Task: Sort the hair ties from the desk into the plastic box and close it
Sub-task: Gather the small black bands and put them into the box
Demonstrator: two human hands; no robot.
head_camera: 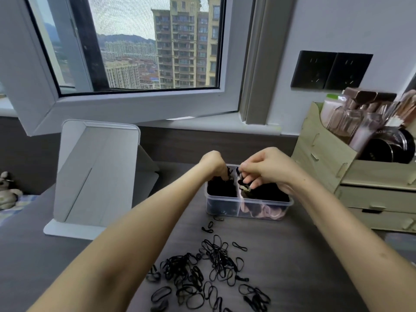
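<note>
Home bedroom: mirror [94, 176], cosmetics organiser [333, 158], high-rise window [135, 48].

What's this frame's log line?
hair ties: many loose on desk | left hand: fingertips in plastic box, left compartment | right hand: pinching some over right compartment

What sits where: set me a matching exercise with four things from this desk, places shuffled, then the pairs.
1 plastic box
2 loose hair ties
3 mirror
4 wooden organizer

A far right, drawers below
B scattered, nearest the camera
C centre, open-topped
D standing at left

Pairs: 1-C, 2-B, 3-D, 4-A
</note>
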